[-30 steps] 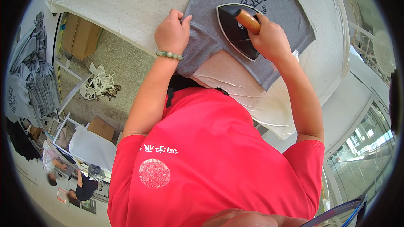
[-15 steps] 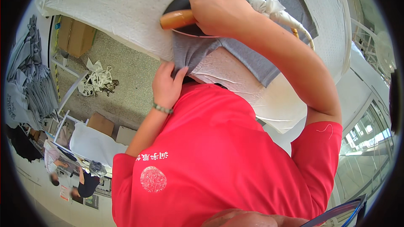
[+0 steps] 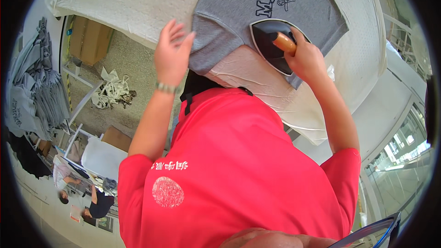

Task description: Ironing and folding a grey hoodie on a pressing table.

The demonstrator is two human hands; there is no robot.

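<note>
A grey sweatshirt (image 3: 220, 27) with dark outlined lettering and a small bow lies spread on a white padded ironing table (image 3: 133, 0). My right hand (image 3: 305, 59) is wrapped round the orange-brown handle of a black iron (image 3: 266, 36). The iron lies over the lower near part of the garment's body, at the edge closest to me. Beside the sleeve, my left hand (image 3: 173, 55) is raised with its fingers apart, holding nothing. A beaded bracelet circles that wrist.
Many grey garments (image 3: 39, 87) hang at the far left. Cardboard boxes (image 3: 89, 41) and a heap of white strips (image 3: 112, 89) are on the floor left of the table. Two people (image 3: 98, 202) work at the lower left. Glass panes (image 3: 399, 151) stand at the right.
The iron has moved right and nearer, from the sleeve to the body of the sweatshirt. My left hand has let go of the sleeve cuff and lifted.
</note>
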